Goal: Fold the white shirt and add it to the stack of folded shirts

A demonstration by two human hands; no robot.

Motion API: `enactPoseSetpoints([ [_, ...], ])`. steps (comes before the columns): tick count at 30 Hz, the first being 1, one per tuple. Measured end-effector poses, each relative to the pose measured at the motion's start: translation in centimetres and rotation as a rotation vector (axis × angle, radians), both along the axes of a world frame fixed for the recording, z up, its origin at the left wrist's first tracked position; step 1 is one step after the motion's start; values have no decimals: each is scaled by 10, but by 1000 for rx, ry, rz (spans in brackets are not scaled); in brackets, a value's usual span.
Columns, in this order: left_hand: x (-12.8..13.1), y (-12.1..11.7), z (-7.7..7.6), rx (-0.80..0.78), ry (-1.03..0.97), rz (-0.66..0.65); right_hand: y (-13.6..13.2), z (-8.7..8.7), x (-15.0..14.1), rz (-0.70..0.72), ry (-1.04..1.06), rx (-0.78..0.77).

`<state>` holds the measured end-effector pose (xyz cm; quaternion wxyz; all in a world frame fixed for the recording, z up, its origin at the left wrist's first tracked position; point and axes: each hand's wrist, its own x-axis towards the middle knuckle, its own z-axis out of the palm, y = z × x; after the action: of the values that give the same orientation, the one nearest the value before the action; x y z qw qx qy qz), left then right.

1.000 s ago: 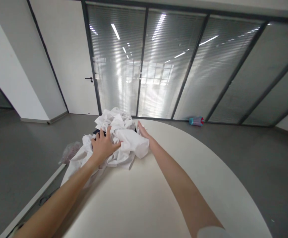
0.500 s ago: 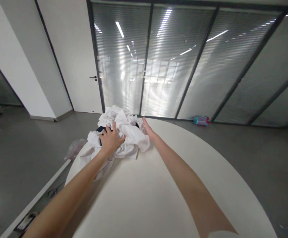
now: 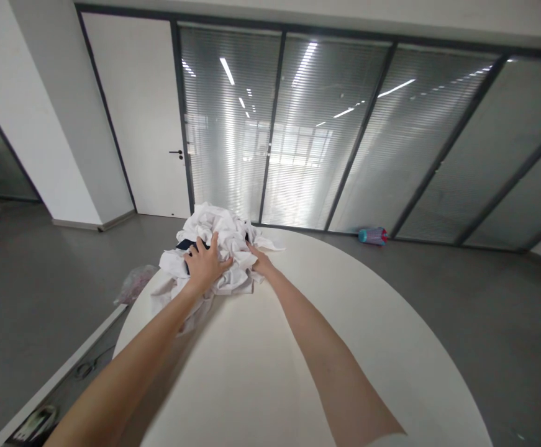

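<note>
A crumpled heap of white cloth (image 3: 218, 226), which looks like clothing, lies at the far left part of the round white table (image 3: 270, 372). Dark fabric (image 3: 186, 244) shows at its left side, with a smaller dark bit near its right. My left hand (image 3: 202, 264) rests on the front left of the heap, fingers spread over the white and dark cloth. Against the right side of the pile is my right hand (image 3: 261, 262); its fingertips are partly tucked behind white folds, so whether they grip any cloth is hidden.
A clear plastic bag (image 3: 135, 282) lies on the floor left of the table. Cables (image 3: 84, 370) run through a floor-level tray at lower left. A blue and purple cylindrical object (image 3: 372, 236) lies by the glass partition. A white door (image 3: 135, 118) stands behind.
My right hand has moved left, from flat beside the heap to pushing into its right side, and the cloth there has shifted. My left hand stays on the pile. The view has tilted slightly up.
</note>
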<state>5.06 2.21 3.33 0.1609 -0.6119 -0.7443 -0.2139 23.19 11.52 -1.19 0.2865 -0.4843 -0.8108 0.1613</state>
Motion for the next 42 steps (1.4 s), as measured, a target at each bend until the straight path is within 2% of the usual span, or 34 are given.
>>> enactPoseSetpoints([
  [3,-2,-4,5,-16,-30,-15,-6,12,6,22,55,-14],
  [7,-9,-14,22,-31,-50,-21,-37,25,35,-142,273,-66],
  [9,-16,-20,32,-44,-63,-51,-65,29,64,-148,370,-87],
  [13,-29,-31,50,-75,-104,-173,-139,30,136,-141,392,-58],
  [16,-18,-45,53,117,-98,-260,-193,28,180,-215,366,-49],
  [17,-8,-52,50,182,-100,-362,-208,27,190,-236,357,-49],
  [19,15,-69,38,177,-113,-710,-233,23,203,-266,338,-35],
  [21,39,-87,21,-7,-119,-1110,-250,21,205,-260,291,-6],
  [22,49,-95,11,-116,-111,-1268,-256,20,204,-230,245,11],
  [23,57,-102,2,-209,-95,-1380,-261,19,200,-183,179,28],
  [25,64,-111,-16,-326,-53,-1497,-268,18,190,-50,1,53],
  [28,63,-113,-34,-400,25,-1534,-274,17,175,149,-272,38],
  [31,59,-111,-40,-425,72,-1519,-275,11,168,239,-397,-6],
  [35,60,-110,-39,-473,90,-1454,-273,4,168,233,-420,-81],
  [42,61,-114,-37,-474,48,-1466,-273,4,167,223,-420,-120],
])
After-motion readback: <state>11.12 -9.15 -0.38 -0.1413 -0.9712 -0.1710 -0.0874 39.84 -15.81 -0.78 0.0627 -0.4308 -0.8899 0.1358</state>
